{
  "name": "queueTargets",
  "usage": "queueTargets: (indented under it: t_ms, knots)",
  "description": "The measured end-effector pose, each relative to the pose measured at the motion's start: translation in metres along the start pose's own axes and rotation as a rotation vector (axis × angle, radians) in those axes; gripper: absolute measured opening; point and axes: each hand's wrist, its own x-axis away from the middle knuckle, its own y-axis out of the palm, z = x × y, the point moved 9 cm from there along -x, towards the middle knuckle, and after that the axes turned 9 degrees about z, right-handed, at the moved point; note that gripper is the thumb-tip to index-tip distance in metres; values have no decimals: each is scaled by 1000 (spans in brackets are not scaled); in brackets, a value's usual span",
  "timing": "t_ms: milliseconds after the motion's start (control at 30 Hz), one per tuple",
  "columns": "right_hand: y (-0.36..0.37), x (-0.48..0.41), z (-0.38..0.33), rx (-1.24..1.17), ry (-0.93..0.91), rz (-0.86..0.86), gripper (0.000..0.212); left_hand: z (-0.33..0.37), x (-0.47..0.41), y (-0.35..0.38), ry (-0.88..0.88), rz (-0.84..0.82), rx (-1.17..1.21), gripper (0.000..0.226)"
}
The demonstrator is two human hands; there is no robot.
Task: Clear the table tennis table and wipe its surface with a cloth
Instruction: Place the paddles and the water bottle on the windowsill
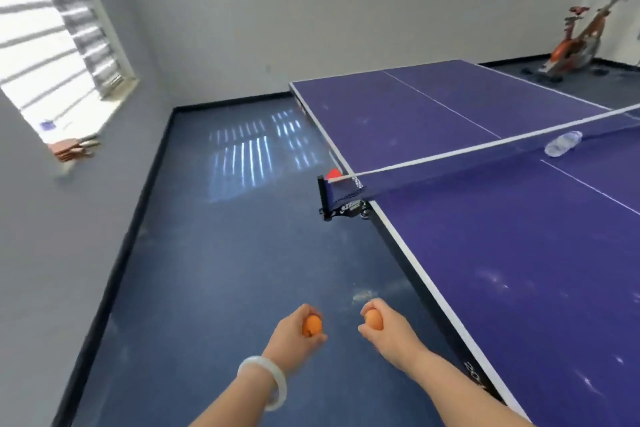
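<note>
Beside the table tennis table, the left hand grips one orange ball; the right hand grips another ball.

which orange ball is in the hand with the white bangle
The round orange ball in the left hand, farther from the blue table; the other ball sits in the bare-wristed right hand.

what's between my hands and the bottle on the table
The net seems to: the bottle lies by it, apparently on its far side, seen through the mesh. Left hand and right hand each grip an orange ball.
</note>
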Motion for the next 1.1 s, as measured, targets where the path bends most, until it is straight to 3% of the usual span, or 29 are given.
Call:
queueTargets:
  t_ms: [367,633,1100]
  knots:
    - [222,-137,-225,32,-134,-175,17,-103,-114,-266,-151,340,73,20]
    - [326,-243,-295,94,-148,-295,16,-173,-195,-351,-315,403,139,14]
    - [498,-514,-483,189,-238,-500,14,-234,-442,-557,-512,598,276,14]
